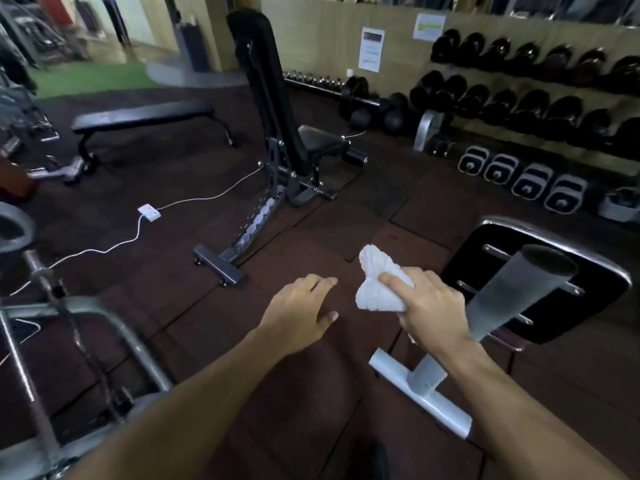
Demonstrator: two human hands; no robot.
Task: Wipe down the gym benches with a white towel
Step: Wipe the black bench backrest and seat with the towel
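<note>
Right hand [427, 304] — bunched white towel [375, 284]

The floor [311, 216] is laid with dark reddish-brown rubber tiles, giving way to a green patch [86, 79] at the far left. On it stand a flat bench [145, 116] at the back left, an adjustable bench [277, 133] with its back raised steeply in the middle, and a pale-framed bench [540, 282] at the near right. A white cable [104, 251] with a small white box [149, 213] trails across the tiles. Kettlebells [519, 176] sit in a row below the dumbbell rack [540, 95].
</note>
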